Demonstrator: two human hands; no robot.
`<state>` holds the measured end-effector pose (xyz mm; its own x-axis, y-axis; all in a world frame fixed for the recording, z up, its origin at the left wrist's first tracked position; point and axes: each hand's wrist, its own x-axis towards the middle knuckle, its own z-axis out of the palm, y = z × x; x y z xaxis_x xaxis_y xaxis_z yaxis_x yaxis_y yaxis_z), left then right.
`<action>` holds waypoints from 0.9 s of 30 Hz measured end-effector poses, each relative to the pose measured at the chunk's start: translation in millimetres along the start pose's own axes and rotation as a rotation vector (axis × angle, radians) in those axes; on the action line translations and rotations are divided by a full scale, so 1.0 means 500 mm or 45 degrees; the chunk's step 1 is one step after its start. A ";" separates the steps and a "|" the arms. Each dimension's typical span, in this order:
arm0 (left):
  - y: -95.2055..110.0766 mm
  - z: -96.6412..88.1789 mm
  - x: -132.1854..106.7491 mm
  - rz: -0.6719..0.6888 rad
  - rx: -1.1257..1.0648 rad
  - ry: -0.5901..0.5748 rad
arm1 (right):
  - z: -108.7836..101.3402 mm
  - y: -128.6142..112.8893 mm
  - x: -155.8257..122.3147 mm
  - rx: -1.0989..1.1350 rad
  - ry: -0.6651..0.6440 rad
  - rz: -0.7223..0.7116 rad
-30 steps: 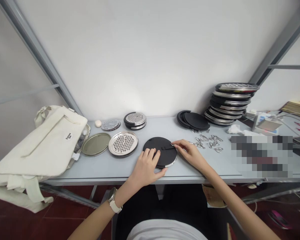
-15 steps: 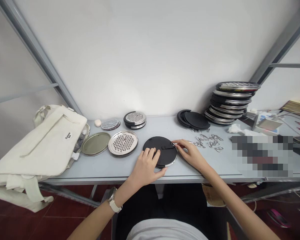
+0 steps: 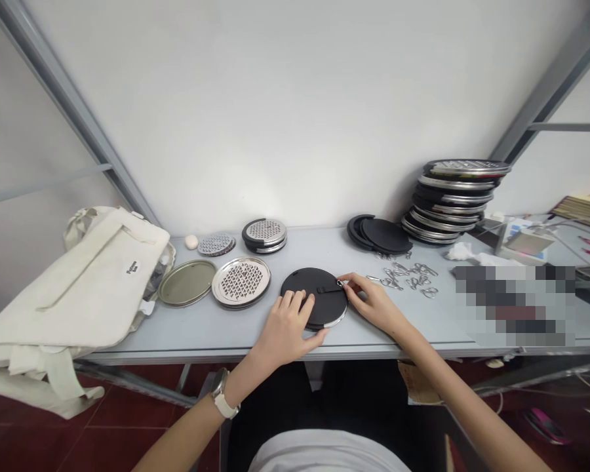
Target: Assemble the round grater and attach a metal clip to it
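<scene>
A round black disc [image 3: 311,288] with a metal rim lies on the grey table [image 3: 255,328] in front of me. My left hand [image 3: 288,328] rests on its near left edge, fingers laid on top and thumb against the rim. My right hand [image 3: 373,301] is at the disc's right edge, fingertips pinched on a small metal ring [image 3: 341,283] at the end of the disc's black tab. Loose metal rings [image 3: 408,275] lie scattered just right of that hand.
A perforated metal disc [image 3: 240,282] and a plain metal lid [image 3: 187,283] lie left of the black disc. Further back are a small grater stack [image 3: 264,235], black discs [image 3: 381,235] and a tall stack of discs [image 3: 452,200]. A white bag [image 3: 78,282] fills the left end.
My right hand has edged slightly left, bringing the small ring onto the disc's tab. The left hand has stayed on the disc.
</scene>
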<state>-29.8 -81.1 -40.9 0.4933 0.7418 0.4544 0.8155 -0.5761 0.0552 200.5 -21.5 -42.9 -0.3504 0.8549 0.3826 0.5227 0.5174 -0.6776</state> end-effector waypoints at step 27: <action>0.001 0.001 0.001 0.012 0.014 0.004 | 0.000 0.000 -0.004 -0.044 -0.041 0.001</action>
<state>-29.1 -80.8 -41.1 0.5002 0.7351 0.4577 0.8139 -0.5795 0.0412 201.5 -23.1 -43.7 -0.3748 0.8538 0.3612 0.5493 0.5184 -0.6554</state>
